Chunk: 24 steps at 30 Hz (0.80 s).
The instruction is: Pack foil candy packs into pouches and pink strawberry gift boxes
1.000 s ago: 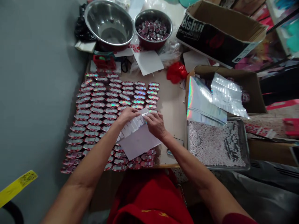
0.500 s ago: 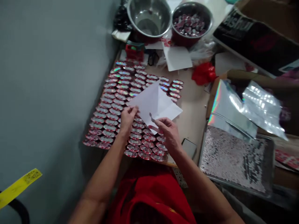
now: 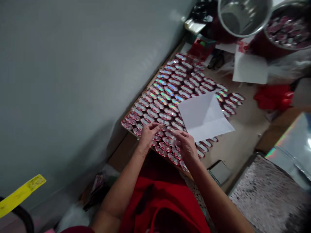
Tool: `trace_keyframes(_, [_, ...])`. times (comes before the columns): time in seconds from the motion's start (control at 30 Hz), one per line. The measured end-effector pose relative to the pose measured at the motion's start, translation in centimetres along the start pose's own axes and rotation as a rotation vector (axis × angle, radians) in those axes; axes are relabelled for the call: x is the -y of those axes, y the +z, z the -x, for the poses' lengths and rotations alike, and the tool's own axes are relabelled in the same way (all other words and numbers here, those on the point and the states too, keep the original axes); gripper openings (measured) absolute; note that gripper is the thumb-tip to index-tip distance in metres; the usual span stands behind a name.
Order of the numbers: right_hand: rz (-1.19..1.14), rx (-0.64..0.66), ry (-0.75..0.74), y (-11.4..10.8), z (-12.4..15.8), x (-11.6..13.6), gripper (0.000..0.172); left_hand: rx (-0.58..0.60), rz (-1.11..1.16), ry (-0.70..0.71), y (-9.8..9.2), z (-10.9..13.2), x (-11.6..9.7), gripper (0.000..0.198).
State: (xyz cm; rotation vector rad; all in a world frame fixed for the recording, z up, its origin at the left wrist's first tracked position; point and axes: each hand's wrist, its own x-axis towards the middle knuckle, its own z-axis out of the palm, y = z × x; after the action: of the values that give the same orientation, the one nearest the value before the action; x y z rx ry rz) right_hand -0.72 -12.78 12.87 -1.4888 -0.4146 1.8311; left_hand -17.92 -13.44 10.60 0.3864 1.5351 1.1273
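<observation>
Many oval pieces with silvery centres and red edges (image 3: pixel 159 103) lie in close rows on the table. My left hand (image 3: pixel 147 136) is just above the near rows, thumb and fingertips pinched together; what they hold, if anything, is too small to make out. Facing it a short way off, my right hand (image 3: pixel 186 145) is closed in a pinch on a thin pale strip (image 3: pixel 171 130), partly lost against the shiny ovals. A creased white paper sheet (image 3: pixel 204 116) lies over some of the rows, beyond my right hand.
Two steel bowls stand at the back: one bowl (image 3: pixel 243 30) shows its bare inside, the other bowl (image 3: pixel 272 38) holds small shiny pieces. A phone (image 3: pixel 220 172) lies at the near edge. A tray (image 3: pixel 243 178) of flecked material sits right, the wall (image 3: pixel 85 64) left.
My view has swung left, so the table appears further right. Both hands have come off the white sheet and drawn near each other over the near rows. The sheet now lies by itself.
</observation>
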Motion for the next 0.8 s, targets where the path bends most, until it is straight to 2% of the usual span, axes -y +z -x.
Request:
trace_keyframes(0.1, [0.081,-0.095,0.01,2.6,-1.2,-4.5,0.035,-0.149,-0.206,0.138,-4.1,0.2,1.3,0.02])
trace_keyframes(0.2, [0.096,-0.144,-0.049,7.0,-3.0,-9.1,0.035,-0.302,-0.396,0.268,-8.2,-1.3,1.5,0.014])
trace_keyframes(0.3, [0.122,-0.166,-0.131,12.1,-5.8,-12.0,0.035,-0.409,-0.635,0.427,-11.8,-4.8,0.7,0.01])
trace_keyframes(0.4, [0.184,-0.19,-0.187,16.1,-9.0,-13.3,0.031,-0.434,-0.771,0.479,-14.3,-9.0,-0.1,0.01])
trace_keyframes(0.53, [0.299,-0.243,-0.209,18.5,-11.2,-14.0,0.028,-0.435,-0.862,0.484,-15.9,-12.2,0.1,0.011])
trace_keyframes(0.8, [0.419,-0.316,-0.165,18.7,-10.8,-14.5,0.027,-0.366,-0.954,0.533,-16.1,-13.1,0.4,0.012])
